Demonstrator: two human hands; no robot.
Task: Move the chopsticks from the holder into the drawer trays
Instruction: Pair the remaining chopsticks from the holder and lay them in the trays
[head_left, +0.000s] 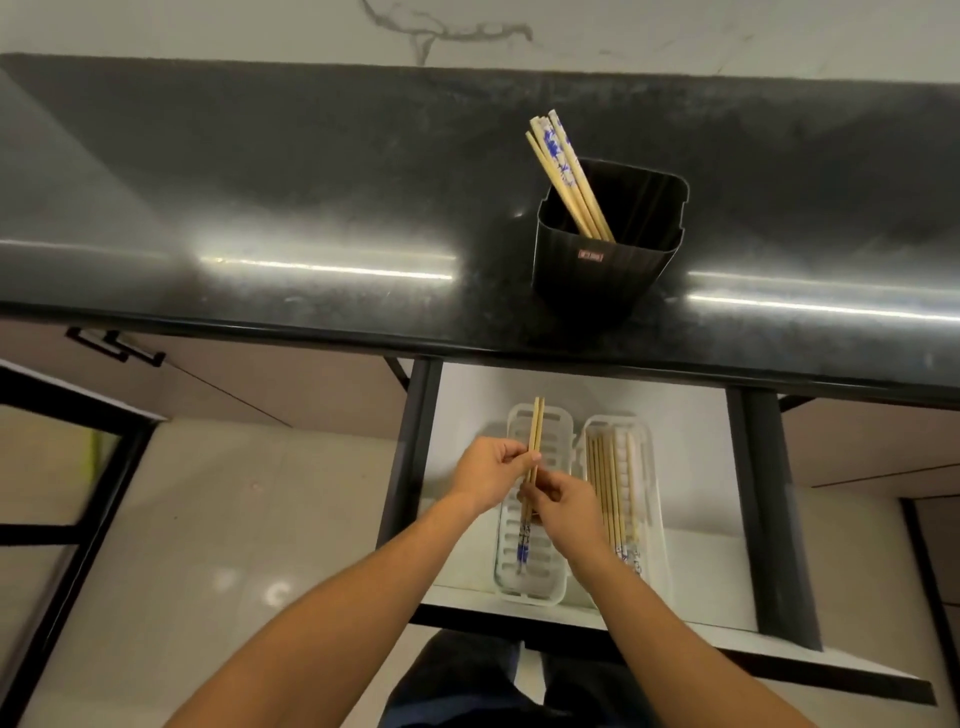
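We pinch the chopstick pair (535, 431) between our left hand (491, 470) and right hand (563, 506), over the left tray (530, 596) in the open drawer (691, 467). If one hand releases first, a stick may fall across the tray's rim. The pair lies lengthwise away from us, with the plain ends toward the countertop (311, 208).

Bamboo chopstick pair (535, 431) above left tray (530, 597) — other chopsticks (563, 171) leaning in holder (597, 280).

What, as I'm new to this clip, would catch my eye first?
The left hand and right hand pinch a pair of chopsticks over the left white tray in the open drawer. On the dark counter behind, a black holder holds more chopsticks.
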